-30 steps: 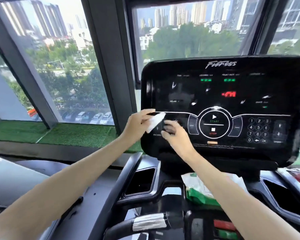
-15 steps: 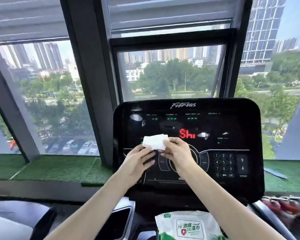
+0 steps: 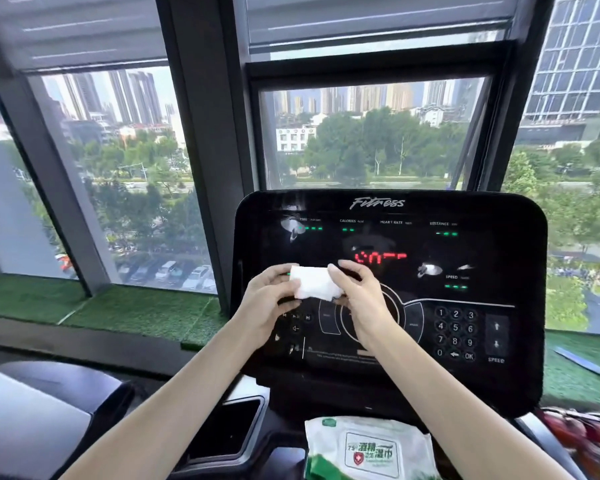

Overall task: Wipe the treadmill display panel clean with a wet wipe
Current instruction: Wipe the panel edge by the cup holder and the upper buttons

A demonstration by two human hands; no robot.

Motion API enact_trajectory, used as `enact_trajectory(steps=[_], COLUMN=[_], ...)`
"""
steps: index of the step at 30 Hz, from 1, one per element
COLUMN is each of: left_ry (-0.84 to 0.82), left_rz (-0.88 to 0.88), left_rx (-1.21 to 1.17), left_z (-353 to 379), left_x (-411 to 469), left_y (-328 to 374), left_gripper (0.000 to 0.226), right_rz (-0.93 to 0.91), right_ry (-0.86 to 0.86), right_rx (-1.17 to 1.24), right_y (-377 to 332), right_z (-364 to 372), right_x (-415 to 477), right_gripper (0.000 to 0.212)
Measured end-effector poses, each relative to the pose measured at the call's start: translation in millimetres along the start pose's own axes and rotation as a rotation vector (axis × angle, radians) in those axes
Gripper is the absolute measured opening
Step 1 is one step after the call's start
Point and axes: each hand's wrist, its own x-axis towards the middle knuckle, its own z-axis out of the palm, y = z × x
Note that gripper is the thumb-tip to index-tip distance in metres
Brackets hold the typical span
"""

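Since a second ago we have raised the folded white wet wipe (image 3: 314, 283) from the lower-left buttons to the middle-left of the glossy black treadmill display panel (image 3: 482, 258). Our left hand (image 3: 269, 301) and right hand (image 3: 362, 297) each pinch one end; a white-and-green wipes pack (image 3: 368, 452) lies below.

Panel (image 3: 482, 251): black plastic, glossy, smooth, mirror-like, bright reflections on face.
Wipe (image 3: 312, 282): white, soft cloth-like sheet, matt, crumpled.
Pack (image 3: 368, 448): plastic film, white and green, shiny, wrinkled.
Turf (image 3: 136, 310) on sill: green, rough, fibrous.
Frame (image 3: 201, 133): dark grey, matt, smooth, looks like metal.
Blind (image 3: 94, 29): grey, matt.
Tray (image 3: 229, 431): dark plastic, glossy.
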Motion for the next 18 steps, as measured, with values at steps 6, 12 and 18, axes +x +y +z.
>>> enact_trajectory(steps=[6, 12, 18], left_ry=[0.218, 0.052, 0.420], left_rz=[0.075, -0.288, -0.066], left_rx=[0.245, -0.174, -0.006], left_z=[8.3, 13.8, -17.2], left_x=[0.1, 0.4, 33.6], left_y=[6.8, 10.3, 27.7], left_gripper=[0.038, 0.026, 0.006], right_rz=[-0.266, -0.659, -0.803], right_ry=[0.124, 0.118, -0.315], right_rx=[-0.386, -0.840, -1.368], right_y=[-0.1, 15.7, 14.9], right_z=[14.9, 34.4, 12.9], right_x=[2.7, -1.7, 17.0], right_gripper=[0.011, 0.014, 0.049])
